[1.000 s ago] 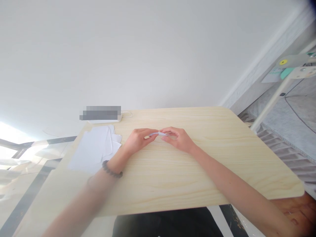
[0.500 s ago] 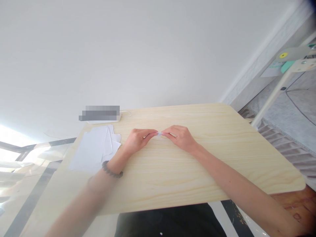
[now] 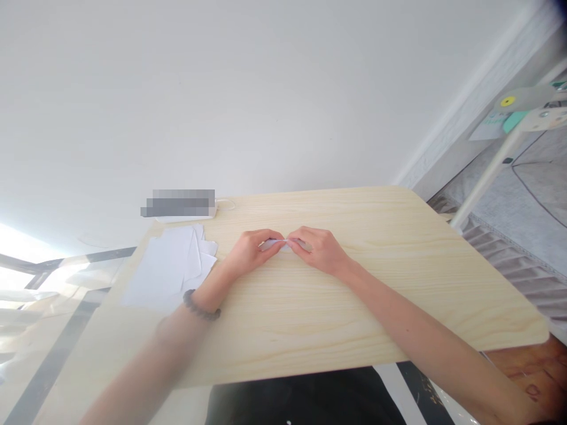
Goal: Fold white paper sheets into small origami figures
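Observation:
Over the middle of the wooden table, both my hands pinch one small piece of white paper. My left hand, with a dark beaded bracelet on its wrist, grips it between thumb and fingers from the left. From the right, my right hand pinches it the same way. The fingertips of the two hands nearly meet. Most of the paper is hidden by the fingers, so its full shape cannot be made out.
White sheets and torn paper pieces lie at the table's left side. Behind them stands a pixelated white object with a thin cable. A white wall rises behind the table. A pale metal frame stands to the right.
My fingertips have drawn closer together, and the fingers are more bent. More of the white paper shows between thumb and fingers of each hand.

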{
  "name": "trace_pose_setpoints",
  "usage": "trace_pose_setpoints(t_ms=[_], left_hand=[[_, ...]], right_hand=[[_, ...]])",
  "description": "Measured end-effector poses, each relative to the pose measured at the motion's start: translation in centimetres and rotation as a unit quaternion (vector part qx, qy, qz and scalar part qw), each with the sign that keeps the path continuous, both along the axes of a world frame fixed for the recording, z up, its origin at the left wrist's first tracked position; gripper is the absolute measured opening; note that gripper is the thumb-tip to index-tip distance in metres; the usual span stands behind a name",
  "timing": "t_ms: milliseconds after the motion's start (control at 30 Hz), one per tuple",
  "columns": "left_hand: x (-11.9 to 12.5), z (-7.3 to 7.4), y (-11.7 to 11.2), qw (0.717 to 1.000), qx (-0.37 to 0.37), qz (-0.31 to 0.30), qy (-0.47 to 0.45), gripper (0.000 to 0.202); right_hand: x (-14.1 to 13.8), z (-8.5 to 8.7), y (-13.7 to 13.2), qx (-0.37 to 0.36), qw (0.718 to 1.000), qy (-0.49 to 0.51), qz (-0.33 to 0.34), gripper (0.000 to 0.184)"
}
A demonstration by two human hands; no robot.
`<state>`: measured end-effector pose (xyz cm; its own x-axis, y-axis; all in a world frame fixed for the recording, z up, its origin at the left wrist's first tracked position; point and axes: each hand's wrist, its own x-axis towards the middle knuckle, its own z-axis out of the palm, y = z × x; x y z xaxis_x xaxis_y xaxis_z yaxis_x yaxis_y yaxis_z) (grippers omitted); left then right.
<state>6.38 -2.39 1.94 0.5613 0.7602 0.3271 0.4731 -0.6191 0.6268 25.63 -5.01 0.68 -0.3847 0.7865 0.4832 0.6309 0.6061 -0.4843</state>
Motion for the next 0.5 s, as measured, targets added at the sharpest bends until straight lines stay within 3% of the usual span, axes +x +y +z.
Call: trace_pose_setpoints(t_ms=[133, 500], left_hand=[[-0.04, 0.16, -0.17, 1.000, -0.010, -0.004, 0.001, 0.027], [-0.11, -0.03, 0.44, 0.986, -0.158, -0.030, -0.038, 0.032]], right_hand=[[-0.03, 0.06, 0.10, -0.012, 1.000, 0.013, 0.022, 0.021], [0.30, -0.17, 0.37, -0.106, 0.992, 0.064, 0.005, 0.023]])
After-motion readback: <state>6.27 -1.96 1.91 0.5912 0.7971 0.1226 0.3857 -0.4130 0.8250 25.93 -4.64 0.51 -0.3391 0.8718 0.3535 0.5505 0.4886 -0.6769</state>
